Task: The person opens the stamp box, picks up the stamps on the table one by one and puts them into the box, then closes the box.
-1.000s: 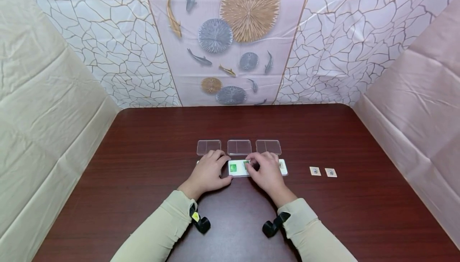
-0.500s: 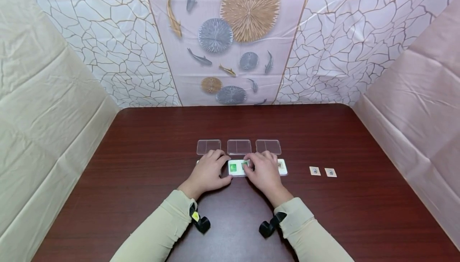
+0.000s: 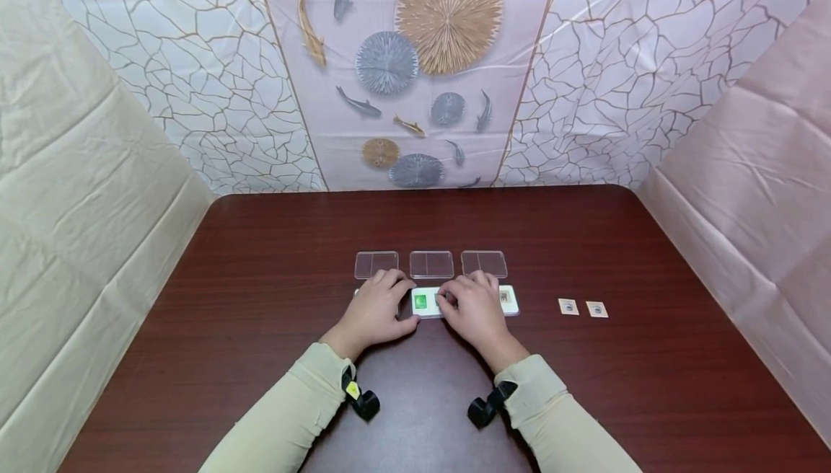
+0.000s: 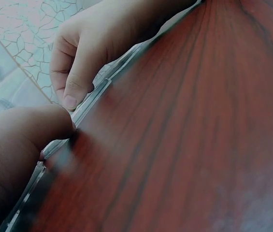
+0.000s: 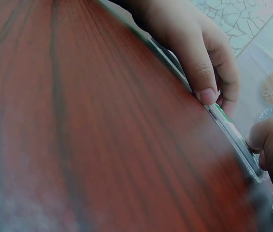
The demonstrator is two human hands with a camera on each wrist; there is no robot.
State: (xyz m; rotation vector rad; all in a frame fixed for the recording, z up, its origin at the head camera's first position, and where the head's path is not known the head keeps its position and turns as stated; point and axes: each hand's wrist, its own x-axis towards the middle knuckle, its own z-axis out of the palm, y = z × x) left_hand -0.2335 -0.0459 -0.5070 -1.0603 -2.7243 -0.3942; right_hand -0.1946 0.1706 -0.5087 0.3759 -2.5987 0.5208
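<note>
In the head view, a shallow clear plastic case (image 3: 430, 311) with a white insert lies at the middle of a row, a green square (image 3: 420, 301) showing on its left half. My left hand (image 3: 375, 311) spans its left end, thumb at the near edge and fingers over the far edge, and covers most of the left case. Over the right half, my right hand (image 3: 477, 313) pinches a small greenish square card (image 3: 438, 300) between thumb and forefinger, nearly hidden now. The left wrist view shows those right fingertips close over the case (image 4: 92, 102).
Behind the hands, three clear lids (image 3: 431, 264) lie in a row. A right-hand case (image 3: 510, 301) with a white insert shows partly past my right hand. Two small square cards (image 3: 568, 307) lie farther right on the dark red table (image 3: 649, 379).
My right hand has shifted slightly left over the middle case, and the greenish card at its fingertips has moved left and become mostly hidden. My left hand has stayed in place.
</note>
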